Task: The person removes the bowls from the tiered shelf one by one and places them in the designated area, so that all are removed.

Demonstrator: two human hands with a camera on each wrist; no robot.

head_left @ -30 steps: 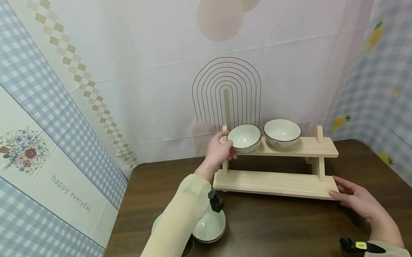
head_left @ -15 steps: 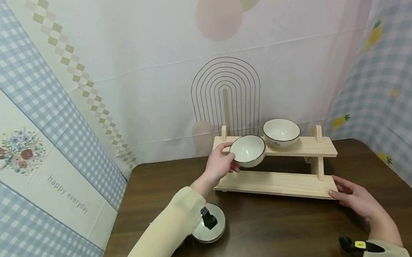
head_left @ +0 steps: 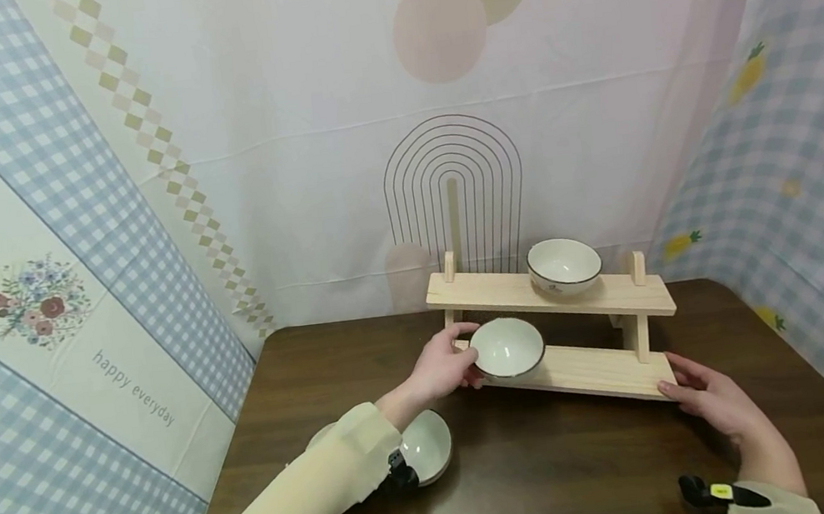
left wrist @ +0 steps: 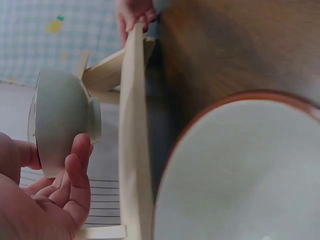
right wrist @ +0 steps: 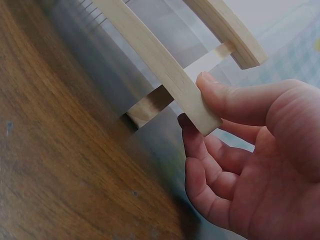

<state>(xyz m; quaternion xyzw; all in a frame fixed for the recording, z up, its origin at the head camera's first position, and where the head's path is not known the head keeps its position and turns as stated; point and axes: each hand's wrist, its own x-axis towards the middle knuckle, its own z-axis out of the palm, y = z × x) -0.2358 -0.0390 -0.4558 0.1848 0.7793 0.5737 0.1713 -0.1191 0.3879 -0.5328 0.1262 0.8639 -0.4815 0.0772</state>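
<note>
Now the dark-rimmed bowl (head_left: 508, 347) is pinched by the left hand (head_left: 437, 367), between thumb and fingers, and is held just above the lower shelf (head_left: 593, 371) of the wooden rack (head_left: 642, 335), whose right end is gripped by the right hand (head_left: 715, 398). On the upper shelf (head_left: 491, 288) a second bowl (head_left: 565, 264) is seated; tabletop bowls (head_left: 432, 446) are partly hidden by the left sleeve (head_left: 330, 477).

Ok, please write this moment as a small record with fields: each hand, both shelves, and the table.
Left hand: holds the white bowl by its side, off the shelf below
Right hand: grips the right end of the lower shelf
Upper shelf: bears a second bowl, upright
Table: more bowls at front left, partly behind the left sleeve; exact count hidden
</note>
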